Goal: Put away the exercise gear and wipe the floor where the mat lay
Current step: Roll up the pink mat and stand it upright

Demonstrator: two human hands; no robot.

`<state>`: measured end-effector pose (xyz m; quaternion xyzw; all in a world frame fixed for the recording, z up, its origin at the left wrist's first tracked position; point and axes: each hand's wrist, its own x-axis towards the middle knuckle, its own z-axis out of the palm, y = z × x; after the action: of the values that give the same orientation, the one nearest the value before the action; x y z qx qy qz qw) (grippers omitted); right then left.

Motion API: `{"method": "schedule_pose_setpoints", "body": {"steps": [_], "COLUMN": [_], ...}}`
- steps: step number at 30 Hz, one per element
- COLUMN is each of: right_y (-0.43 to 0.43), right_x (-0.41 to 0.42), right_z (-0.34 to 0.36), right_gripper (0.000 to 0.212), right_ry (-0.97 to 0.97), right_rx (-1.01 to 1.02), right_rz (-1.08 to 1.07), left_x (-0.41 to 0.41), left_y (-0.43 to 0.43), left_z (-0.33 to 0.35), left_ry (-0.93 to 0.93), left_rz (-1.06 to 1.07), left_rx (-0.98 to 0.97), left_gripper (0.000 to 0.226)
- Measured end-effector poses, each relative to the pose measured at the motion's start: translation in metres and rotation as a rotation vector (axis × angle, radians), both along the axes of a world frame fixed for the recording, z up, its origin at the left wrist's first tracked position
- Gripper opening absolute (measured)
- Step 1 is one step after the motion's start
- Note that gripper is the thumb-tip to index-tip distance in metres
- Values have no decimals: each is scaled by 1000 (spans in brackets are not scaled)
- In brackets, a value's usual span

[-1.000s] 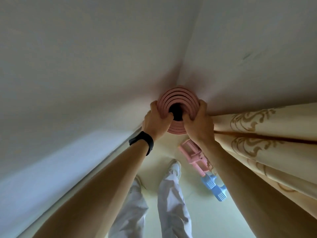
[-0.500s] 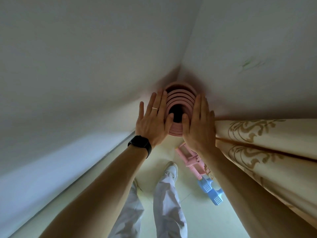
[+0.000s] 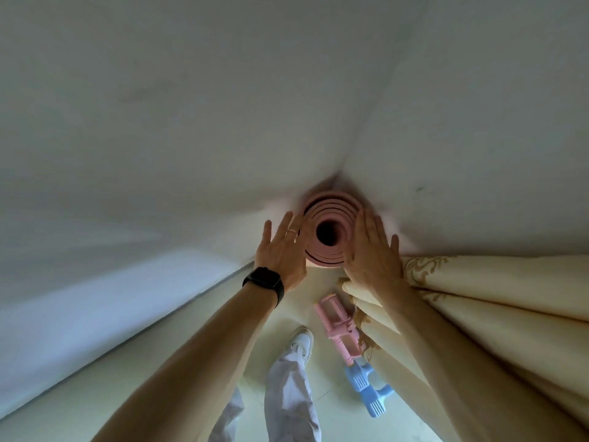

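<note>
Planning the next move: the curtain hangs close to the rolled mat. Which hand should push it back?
Probably right. The right hand is open beside the mat, its wrist against the curtain folds; the left hand is across the mat, by the wall.

The rolled mat (image 3: 333,204) looks like matt pink foam, dull along its coiled edge. The walls (image 3: 191,122) are smooth matt paint. The curtain (image 3: 494,295) is cream cloth with gold scrollwork. The pink gear piece (image 3: 334,323) and blue gear piece (image 3: 366,390) look like moulded plastic; the floor (image 3: 153,371) is pale, faintly glossy tile
</note>
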<state>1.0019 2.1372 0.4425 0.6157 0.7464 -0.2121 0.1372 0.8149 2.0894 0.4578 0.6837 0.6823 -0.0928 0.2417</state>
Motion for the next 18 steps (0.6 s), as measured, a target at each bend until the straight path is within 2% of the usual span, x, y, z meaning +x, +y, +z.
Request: {"method": "schedule_pose_setpoints", "body": {"steps": [5, 9, 14, 18], "right_y": [-32, -72, -118, -157], "right_x": [-10, -28, -73, -130], "right_z": [91, 173, 258, 296], "right_gripper": [69, 62, 52, 46], "right_ry": [63, 128, 268, 369], "right_rx": [-48, -55, 12, 3], "right_rz": [98, 181, 355, 528], "left_x": [-15, -40, -84, -129], "left_y": [-44, -83, -144, -214], "left_z": [78, 145, 219, 260], "left_ry": [-14, -81, -110, 14], "left_rz": [115, 250, 458, 612], "left_rx": [-89, -82, 76, 197], "left_gripper": [69, 65, 61, 59]}}
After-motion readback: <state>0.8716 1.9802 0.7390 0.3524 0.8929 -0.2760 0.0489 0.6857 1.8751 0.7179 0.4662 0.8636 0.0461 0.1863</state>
